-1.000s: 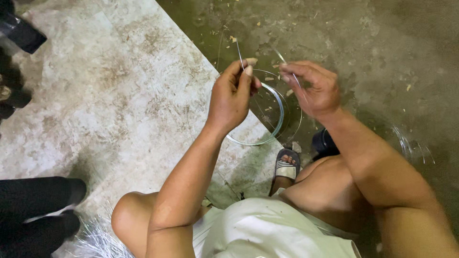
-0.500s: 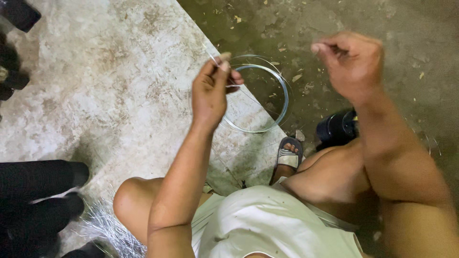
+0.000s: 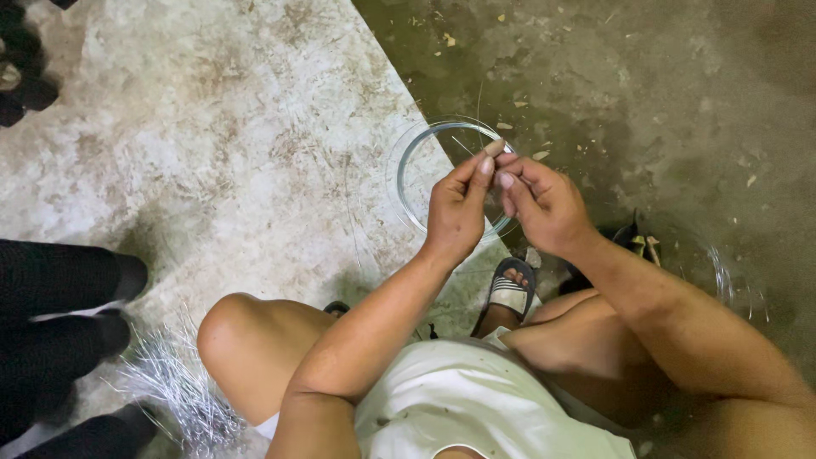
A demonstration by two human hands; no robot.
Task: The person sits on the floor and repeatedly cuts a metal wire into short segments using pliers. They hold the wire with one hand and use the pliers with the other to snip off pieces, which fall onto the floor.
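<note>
A coil of clear, thin line forms a ring [image 3: 410, 174] on the concrete floor in front of me. My left hand [image 3: 457, 208] and my right hand [image 3: 542, 204] meet just above the ring's near right side, fingertips together. Both pinch a thin, pale strand [image 3: 478, 110] that rises from between the fingers toward the far side. The part of the strand between the fingertips is hidden.
A bundle of short silvery strands [image 3: 183, 391] lies on the floor at my left knee. Another person's dark-clad legs [image 3: 59, 314] stand at the left edge. My sandalled foot [image 3: 512, 289] rests below the ring. A second clear coil [image 3: 718, 268] lies at right.
My right hand has come back in from the upper right to meet my left hand. Both hands now sit lower, over the near side of the ring.
</note>
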